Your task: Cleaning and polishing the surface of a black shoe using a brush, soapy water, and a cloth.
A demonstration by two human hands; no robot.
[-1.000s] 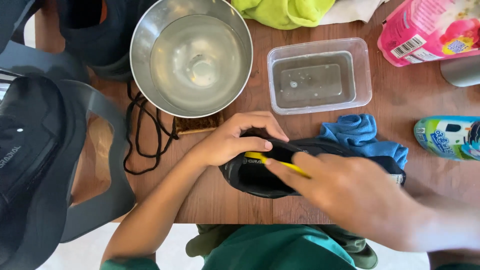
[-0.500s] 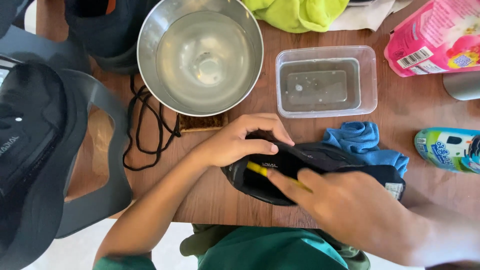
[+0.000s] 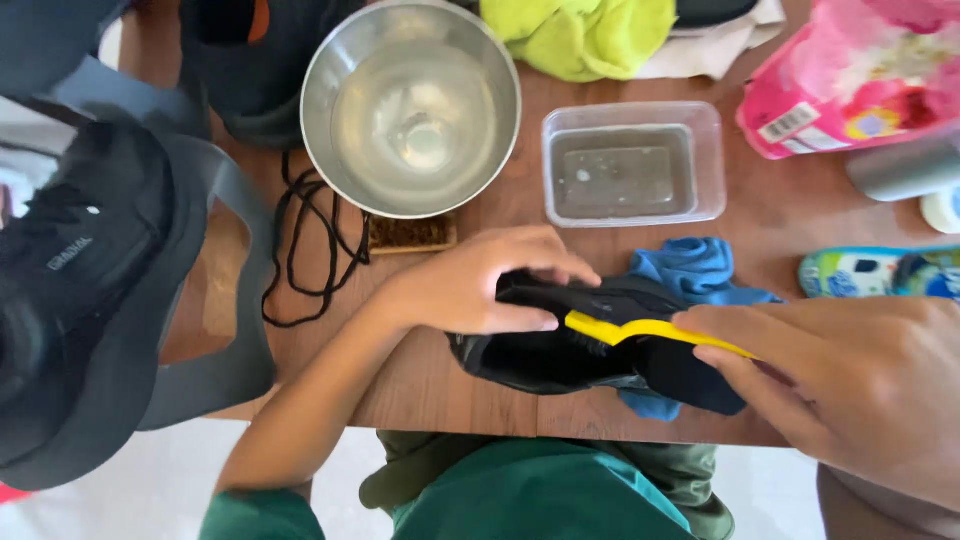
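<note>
Black shoe (image 3: 560, 355) at the tabletop's (image 3: 470, 400) near edge, over a blue cloth (image 3: 690, 270). My left hand (image 3: 470, 285) curls closed over its upper; my right hand (image 3: 850, 385) pinches a yellow-handled brush (image 3: 640, 328) — bristles on the shoe. Behind — clear plastic tub (image 3: 632, 165), steel bowl (image 3: 410, 105).

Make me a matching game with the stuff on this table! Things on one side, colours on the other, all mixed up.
Things:
1. Bowl
2. Brush handle
3. Cloth under the shoe
4. Shoe

Colours:
A. blue
B. black
C. shiny silver
D. yellow

Pairs: 1-C, 2-D, 3-A, 4-B
</note>
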